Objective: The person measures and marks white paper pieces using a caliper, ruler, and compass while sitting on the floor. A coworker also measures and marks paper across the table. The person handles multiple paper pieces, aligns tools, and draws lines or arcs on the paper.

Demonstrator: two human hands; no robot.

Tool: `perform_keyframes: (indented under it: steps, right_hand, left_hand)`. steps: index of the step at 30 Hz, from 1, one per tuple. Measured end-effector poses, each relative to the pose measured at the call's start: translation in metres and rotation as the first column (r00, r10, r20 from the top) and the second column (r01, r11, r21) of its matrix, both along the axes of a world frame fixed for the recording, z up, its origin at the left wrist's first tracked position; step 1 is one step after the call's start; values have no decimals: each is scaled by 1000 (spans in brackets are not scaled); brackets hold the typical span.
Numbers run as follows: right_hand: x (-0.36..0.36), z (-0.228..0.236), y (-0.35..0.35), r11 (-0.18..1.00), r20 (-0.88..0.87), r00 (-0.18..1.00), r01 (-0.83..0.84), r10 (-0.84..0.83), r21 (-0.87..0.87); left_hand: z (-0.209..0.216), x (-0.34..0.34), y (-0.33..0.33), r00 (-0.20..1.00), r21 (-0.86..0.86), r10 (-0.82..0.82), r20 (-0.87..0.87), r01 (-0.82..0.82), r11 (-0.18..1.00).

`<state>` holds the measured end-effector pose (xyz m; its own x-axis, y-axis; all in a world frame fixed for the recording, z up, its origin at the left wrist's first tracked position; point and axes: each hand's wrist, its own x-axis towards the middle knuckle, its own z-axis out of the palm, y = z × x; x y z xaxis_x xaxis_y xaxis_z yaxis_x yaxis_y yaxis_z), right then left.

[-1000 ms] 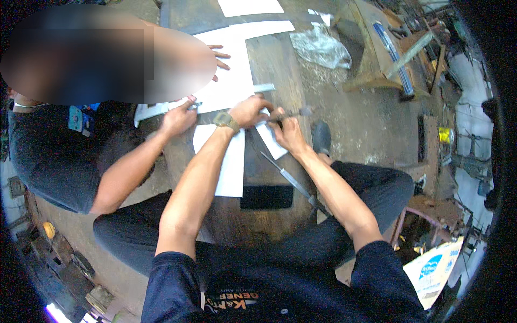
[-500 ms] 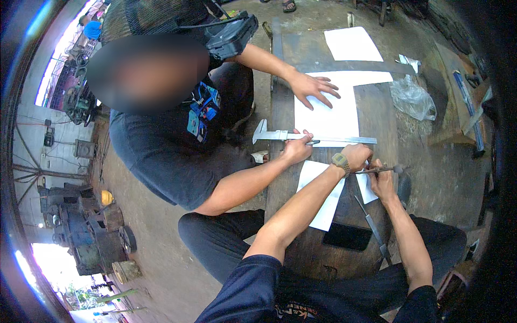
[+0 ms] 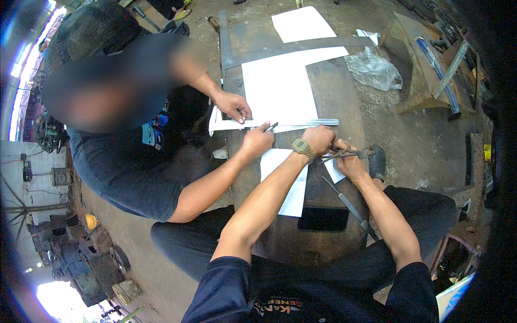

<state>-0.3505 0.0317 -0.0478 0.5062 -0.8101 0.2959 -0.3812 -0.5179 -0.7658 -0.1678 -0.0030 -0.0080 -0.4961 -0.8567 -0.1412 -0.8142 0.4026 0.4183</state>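
Note:
My right hand (image 3: 351, 162) is closed around a dark metal tool (image 3: 366, 153) with two thin legs and a rounded end, like a pair of dividers. Close beside it my left hand (image 3: 319, 139), a watch (image 3: 301, 145) on its wrist, has its fingers curled; what they grip is hidden. Under my hands lies a small white paper piece (image 3: 334, 169). A larger paper strip (image 3: 293, 199) lies left of them. Just beyond, a co-worker's hands rest at a vernier caliper (image 3: 307, 123) laid over a big white sheet (image 3: 277, 89). One of those hands also holds a pen (image 3: 273, 126).
The wooden bench (image 3: 336, 102) carries a black phone (image 3: 309, 218), a slim pointed metal tool (image 3: 353, 207) and a long flat metal bar (image 3: 301, 47). Another paper (image 3: 302, 24) lies at the far end. A clear plastic bag (image 3: 377, 70) hangs at the right edge.
The whole view has shifted, so the bench appears further left. The co-worker's far hand has gone from spread flat on the sheet to the caliper. My hands stay close together at the tool.

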Motion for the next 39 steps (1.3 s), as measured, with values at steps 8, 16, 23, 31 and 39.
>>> perform_keyframes:
  steps: [8, 16, 23, 31, 39]
  right_hand:
    - [4, 3, -4, 996, -52, 999, 0, -4, -84]
    - [0, -11, 0, 992, -1, 993, 121, -121, 28]
    - [0, -2, -1, 999, -46, 998, 40, -41, -15]
    - [5, 3, -2, 992, -31, 997, 67, -71, -103]
    - [4, 5, -1, 995, -96, 992, 85, -80, 54]
  left_hand:
    - [0, 5, -2, 999, 24, 40, -10, -40, 999]
    - [2, 15, -2, 974, 166, 123, -188, -92, 982]
    - [-1, 12, 2, 964, 233, 188, -187, -142, 962]
    - [-12, 13, 3, 956, 199, 177, -232, -131, 971]
    - [-6, 15, -11, 914, 237, 179, -364, -95, 967]
